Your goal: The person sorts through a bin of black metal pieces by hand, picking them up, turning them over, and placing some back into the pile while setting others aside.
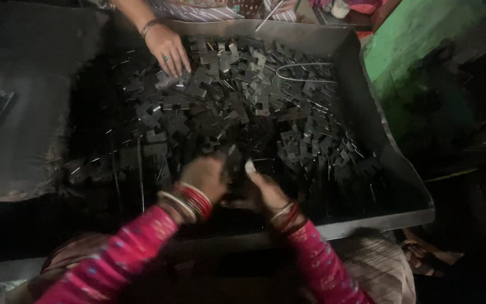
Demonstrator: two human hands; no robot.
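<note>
Camera: single view, worn on my head.
Facing: steeply down and forward over my forearms into the metal tray (367, 73).
Range: close; tray fills most of frame.
Overlap: none.

Dim frame overall, heavy underexposure. Light seems to come from the far side, above: the tray's (310, 35) far rim and right wall catch a soft grey sheen, and the metal pieces (243, 90) far in the tray show small glints. Near part of the tray falls into deep shadow, detail lost. Left hand (206, 177) and right hand (262, 191) are dark and slightly motion-blurred; what they pinch cannot be made out. Other person's hand (167, 48) at far left is better lit and sharper. Green wall (423, 34) far right is brightest, mildly soft. Left and right edges go near black, noisy, smeared by compression.
</note>
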